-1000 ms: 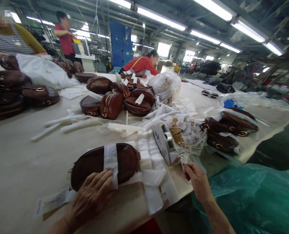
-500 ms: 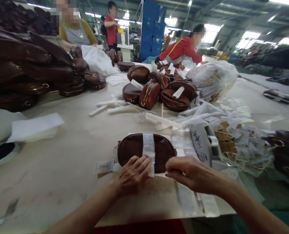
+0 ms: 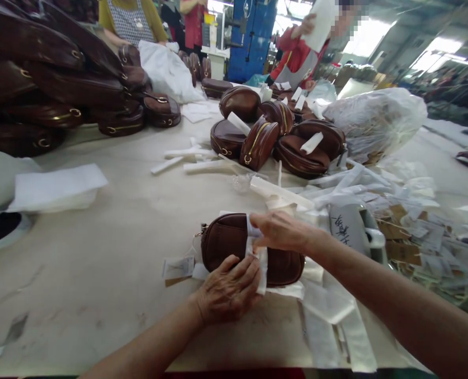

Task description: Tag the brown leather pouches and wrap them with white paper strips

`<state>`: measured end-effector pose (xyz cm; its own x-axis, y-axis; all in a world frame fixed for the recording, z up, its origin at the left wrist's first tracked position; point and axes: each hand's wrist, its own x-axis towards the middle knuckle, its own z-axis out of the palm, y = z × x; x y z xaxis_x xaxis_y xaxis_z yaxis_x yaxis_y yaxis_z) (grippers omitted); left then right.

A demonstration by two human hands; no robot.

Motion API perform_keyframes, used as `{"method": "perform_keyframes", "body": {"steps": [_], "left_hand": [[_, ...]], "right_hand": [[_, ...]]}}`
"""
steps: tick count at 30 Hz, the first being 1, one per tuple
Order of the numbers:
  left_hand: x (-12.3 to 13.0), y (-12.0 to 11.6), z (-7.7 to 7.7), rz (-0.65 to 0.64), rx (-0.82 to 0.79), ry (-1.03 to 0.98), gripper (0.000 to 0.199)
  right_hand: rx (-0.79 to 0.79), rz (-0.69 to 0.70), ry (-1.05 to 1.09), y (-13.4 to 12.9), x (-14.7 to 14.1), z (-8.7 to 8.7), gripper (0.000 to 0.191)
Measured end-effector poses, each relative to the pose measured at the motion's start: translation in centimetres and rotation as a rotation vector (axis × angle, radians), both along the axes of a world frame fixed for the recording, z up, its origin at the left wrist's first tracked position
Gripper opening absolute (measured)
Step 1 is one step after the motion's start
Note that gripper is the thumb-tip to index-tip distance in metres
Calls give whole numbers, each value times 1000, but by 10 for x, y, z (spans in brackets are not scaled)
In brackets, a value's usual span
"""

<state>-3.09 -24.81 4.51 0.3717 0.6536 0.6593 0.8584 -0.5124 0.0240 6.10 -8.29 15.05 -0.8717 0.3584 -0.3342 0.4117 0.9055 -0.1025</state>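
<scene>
A dark brown leather bag (image 3: 226,237) lies on the table before me, with a white paper strip (image 3: 262,268) wrapped across its middle. My left hand (image 3: 231,287) rests on the bag's lower front, fingers laid flat over the strip's lower part and holding nothing. Above it, my right hand (image 3: 279,231) is closed, its curled fingertips and thumb against the strip's upper part. What is pinched in those fingertips, if anything, I cannot make out. From the bag's left end hangs a paper tag (image 3: 178,267) on a string.
A white tape dispenser (image 3: 350,226) stands right of the bag, near a heap of tags (image 3: 411,247). Brown bags (image 3: 261,142) and paper rolls lie behind. More bags (image 3: 76,89) are piled at left, beyond white sheets (image 3: 58,184). Co-workers stand across the table (image 3: 139,273).
My right hand has moved from the bag's lower right edge up and left onto the strip. My left hand stays on the bag. A co-worker at the back now raises a white sheet.
</scene>
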Motion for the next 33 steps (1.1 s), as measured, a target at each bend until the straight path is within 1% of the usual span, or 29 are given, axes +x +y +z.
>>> {"method": "perform_keyframes", "body": {"steps": [2, 3, 4, 6, 8, 9, 10, 11, 13, 16, 18, 20, 22, 24, 25, 26, 27, 29, 30, 31, 33], "left_hand": [[0, 2, 0, 10, 0, 1, 31], [0, 3, 1, 16, 0, 6, 31], [0, 4, 1, 23, 1, 12, 30], [0, 5, 2, 28, 8, 26, 29], [0, 6, 3, 16, 24, 34, 28], [0, 6, 3, 6, 35, 34, 28], [-1, 6, 3, -2, 44, 33, 28], [-1, 6, 3, -5, 48, 32, 28], [-2, 5, 2, 4, 49, 25, 27], [-3, 3, -1, 8, 40, -6, 24], [-3, 0, -1, -11, 20, -39, 20], [-3, -3, 3, -30, -25, -97, 17], [-6, -5, 14, -63, -111, -185, 17], [-11, -4, 32, -89, -230, -278, 17], [-14, 0, 44, -78, -279, -319, 16], [-17, 6, 55, -31, -330, -351, 14], [-20, 14, 66, 53, -361, -375, 14], [-24, 39, 83, 293, -448, -375, 23], [-26, 54, 89, 406, -531, -328, 33], [-27, 69, 92, 464, -646, -267, 44], [-28, 97, 91, 465, -813, -205, 55]], "right_hand": [[-32, -79, 36, 14, -1, -2, 49], [-61, -109, 55, 20, 1, -3, 53], [-87, -131, 86, 23, 5, -4, 50], [-68, -179, 230, 22, 18, -7, 30], [-6, -178, 468, 6, 36, -14, 6], [18, -140, 595, -7, 44, -19, 9], [23, -88, 696, -20, 52, -27, 17], [32, -24, 762, -35, 58, -35, 22], [105, 44, 796, -61, 66, -54, 28], [252, 38, 789, -85, 67, -76, 35], [314, 29, 792, -91, 67, -83, 37], [339, 35, 795, -96, 70, -83, 38], [325, 40, 803, -102, 76, -80, 41], [294, 29, 824, -112, 83, -77, 46], [283, 19, 849, -118, 87, -78, 47], [276, 8, 881, -125, 90, -79, 46], [270, -6, 915, -131, 93, -80, 45], [253, -44, 971, -143, 98, -86, 41], [243, -63, 989, -148, 101, -89, 40], [237, -79, 999, -152, 103, -92, 40], [240, -97, 1010, -156, 110, -96, 40]]}}
